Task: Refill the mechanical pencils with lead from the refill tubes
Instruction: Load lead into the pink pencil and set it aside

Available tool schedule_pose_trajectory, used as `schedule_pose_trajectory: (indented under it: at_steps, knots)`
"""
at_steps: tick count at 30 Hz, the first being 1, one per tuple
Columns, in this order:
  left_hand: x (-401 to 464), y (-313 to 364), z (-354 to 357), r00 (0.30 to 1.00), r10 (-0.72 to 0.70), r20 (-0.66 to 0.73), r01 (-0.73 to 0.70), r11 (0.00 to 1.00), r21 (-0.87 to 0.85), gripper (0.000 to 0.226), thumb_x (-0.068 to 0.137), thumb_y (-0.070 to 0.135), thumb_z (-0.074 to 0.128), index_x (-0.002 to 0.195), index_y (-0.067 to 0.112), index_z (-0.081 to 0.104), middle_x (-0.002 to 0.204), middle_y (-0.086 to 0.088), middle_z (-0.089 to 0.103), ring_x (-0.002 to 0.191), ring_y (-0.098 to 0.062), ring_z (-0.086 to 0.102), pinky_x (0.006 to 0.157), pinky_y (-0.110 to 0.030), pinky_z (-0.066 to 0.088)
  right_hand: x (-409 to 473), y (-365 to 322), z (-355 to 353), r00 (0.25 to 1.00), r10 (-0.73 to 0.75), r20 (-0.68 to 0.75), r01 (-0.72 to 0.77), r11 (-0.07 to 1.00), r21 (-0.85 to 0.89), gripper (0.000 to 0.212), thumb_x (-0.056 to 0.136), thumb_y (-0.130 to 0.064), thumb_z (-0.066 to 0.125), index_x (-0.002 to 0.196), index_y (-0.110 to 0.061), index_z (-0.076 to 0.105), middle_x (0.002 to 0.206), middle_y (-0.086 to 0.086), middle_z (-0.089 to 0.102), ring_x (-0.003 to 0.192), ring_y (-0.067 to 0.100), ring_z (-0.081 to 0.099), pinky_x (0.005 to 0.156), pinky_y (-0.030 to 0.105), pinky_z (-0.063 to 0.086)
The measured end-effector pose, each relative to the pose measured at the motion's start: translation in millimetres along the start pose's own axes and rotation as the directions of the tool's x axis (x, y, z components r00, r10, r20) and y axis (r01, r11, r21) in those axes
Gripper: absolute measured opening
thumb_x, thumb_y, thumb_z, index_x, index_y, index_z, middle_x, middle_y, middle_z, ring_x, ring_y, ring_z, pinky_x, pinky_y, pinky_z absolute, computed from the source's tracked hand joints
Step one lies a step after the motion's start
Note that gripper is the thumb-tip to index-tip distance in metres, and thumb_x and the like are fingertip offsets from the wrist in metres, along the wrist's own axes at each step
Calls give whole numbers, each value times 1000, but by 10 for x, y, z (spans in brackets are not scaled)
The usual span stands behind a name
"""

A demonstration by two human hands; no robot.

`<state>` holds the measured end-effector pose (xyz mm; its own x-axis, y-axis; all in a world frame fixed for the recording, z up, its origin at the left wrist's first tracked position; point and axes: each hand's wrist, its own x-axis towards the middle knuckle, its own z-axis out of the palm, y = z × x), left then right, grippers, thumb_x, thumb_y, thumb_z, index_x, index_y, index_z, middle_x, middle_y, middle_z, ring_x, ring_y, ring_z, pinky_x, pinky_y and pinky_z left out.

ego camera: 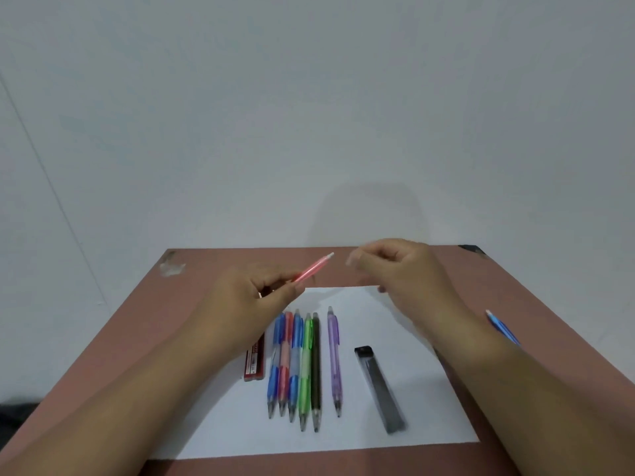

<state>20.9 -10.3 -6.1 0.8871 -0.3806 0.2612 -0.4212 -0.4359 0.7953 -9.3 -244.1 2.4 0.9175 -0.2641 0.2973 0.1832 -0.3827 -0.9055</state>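
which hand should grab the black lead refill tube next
The right hand: it holds no pencil and is on the black refill tube's side. The left hand grips the pink pencil.

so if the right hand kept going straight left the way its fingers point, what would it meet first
Most likely the white cap end of the pink pencil that the left hand holds. The right hand looks level with it, though depth is unclear.

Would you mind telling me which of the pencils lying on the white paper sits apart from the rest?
The purple pencil. A clear gap of paper separates it from the blue, red, blue, green and dark pencils bunched side by side to its left.
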Motion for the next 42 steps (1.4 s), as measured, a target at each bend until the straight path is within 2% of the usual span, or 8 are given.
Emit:
schedule_pose_trajectory:
  at_steps: [3, 8, 12, 23, 26, 29, 36, 42]
  knots:
    - [20, -17, -8, 1000, 3, -14, -2, 997, 83, 21, 75, 65, 53, 91, 57, 64, 79, 24, 72, 76, 1, 70, 67, -36, 62, 16, 184, -39, 984, -97, 148, 158, 860, -484, 17, 91, -24, 69, 78, -28, 79, 83, -19, 72, 81, 0, 66, 69, 24, 51]
    - [41, -58, 6, 1000, -8, -18, 10, 993, 115, 26, 75, 66, 53, 96, 56, 65, 79, 24, 72, 75, 1, 70, 65, -36, 62, 66, 317, -41, 980, -106, 166, 177, 843, -508, 18, 92, -25, 67, 78, -28, 79, 81, -18, 70, 78, 1, 65, 67, 24, 54]
    - [62, -87, 14, 1000, 12, -15, -10, 992, 127, 20, 77, 65, 54, 92, 56, 64, 80, 26, 71, 76, 2, 69, 64, -32, 60, 75, 362, -54, 983, -16, 181, 104, 868, -486, 17, 91, -26, 65, 81, -18, 76, 80, -4, 70, 75, 23, 67, 61, 33, 53]
    - [74, -106, 15, 998, 58, 9, -58, 990, 130, 6, 89, 49, 62, 86, 54, 65, 81, 26, 70, 79, 5, 67, 62, -22, 52, 40, 302, -44, 979, 47, 199, 72, 832, -550, 27, 92, -30, 63, 98, -5, 69, 99, 16, 68, 92, 38, 66, 75, 49, 57]
    - [77, -120, 22, 998, 57, 3, -57, 991, 119, 9, 82, 56, 58, 87, 54, 65, 80, 26, 70, 79, 5, 67, 62, -22, 50, 22, 294, -62, 982, 51, 184, 56, 846, -530, 20, 92, -31, 66, 94, -14, 76, 93, 4, 74, 88, 28, 71, 77, 44, 60]
    - [82, -133, 28, 998, 63, 3, -63, 991, 120, 14, 79, 59, 56, 87, 54, 65, 80, 25, 71, 78, 3, 68, 63, -26, 54, -22, 196, -50, 994, -31, 107, 65, 939, -338, 9, 91, -26, 72, 90, -29, 81, 79, -28, 71, 73, -3, 66, 64, 15, 53]
    - [79, -142, 16, 994, 99, 35, -103, 984, 147, 19, 89, 49, 62, 105, 59, 67, 87, 32, 69, 86, 6, 66, 68, -25, 56, -117, 7, 54, 985, -148, 86, 150, 989, -19, 12, 91, -23, 75, 97, -32, 81, 88, -1, 75, 86, 22, 66, 76, 30, 55]
    - [80, -153, 36, 993, 114, 36, -118, 981, 157, 22, 88, 49, 63, 107, 61, 66, 89, 39, 64, 90, 11, 62, 66, -17, 49, -98, 14, 54, 990, -119, 72, 123, 991, -59, 12, 91, -20, 74, 85, -28, 79, 82, -1, 72, 71, 7, 58, 65, 18, 48]
